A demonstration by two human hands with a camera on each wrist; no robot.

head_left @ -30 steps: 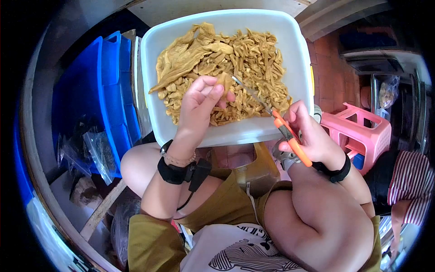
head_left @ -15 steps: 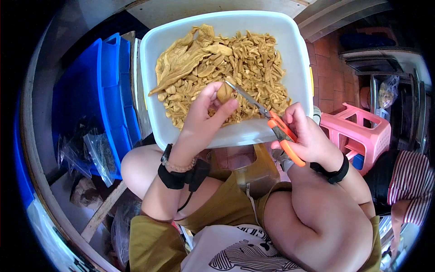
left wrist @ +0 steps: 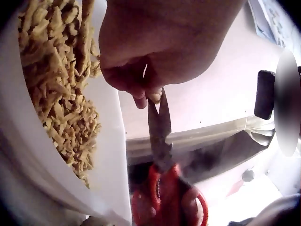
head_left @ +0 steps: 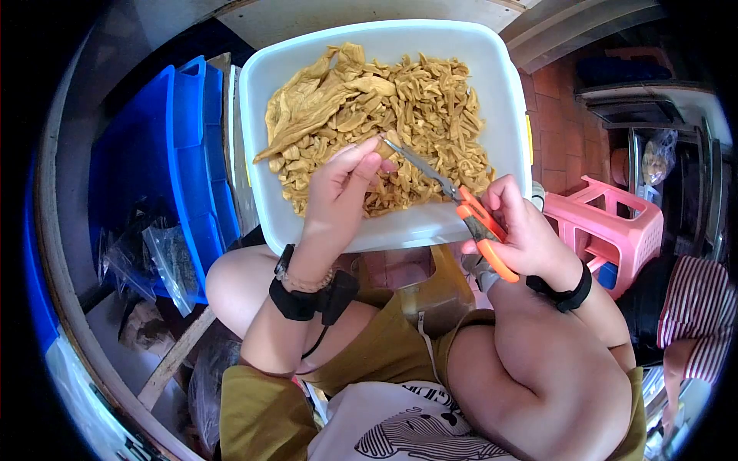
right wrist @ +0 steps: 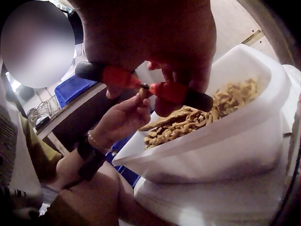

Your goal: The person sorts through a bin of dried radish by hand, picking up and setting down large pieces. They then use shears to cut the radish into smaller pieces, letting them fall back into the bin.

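The left hand (head_left: 338, 192) pinches a small tan piece (head_left: 390, 146) above a white tub (head_left: 284, 227) of cut tan strips (head_left: 438, 100). The right hand (head_left: 530, 234) grips orange-handled scissors (head_left: 480, 230), fingers and thumb in the handles. Their blades point at the piece. In the left wrist view the scissors' blades (left wrist: 160, 132) are parted around the piece (left wrist: 154, 97), just below the left fingers. Larger uncut strips (head_left: 307, 111) lie at the tub's upper left. In the right wrist view, the left hand (right wrist: 123, 117) is beyond the scissors' handles (right wrist: 171, 92).
Blue crates (head_left: 181, 146) and plastic bags (head_left: 169, 261) are at the left. A pink stool (head_left: 634, 230) stands right of the tub on red tiles (head_left: 550, 127). At the lower right another person's striped sleeve (head_left: 696, 307) shows.
Over the last second the left hand has shifted slightly and turned the piece in its fingers. The scissors moved a little left, and their tip now meets the piece.
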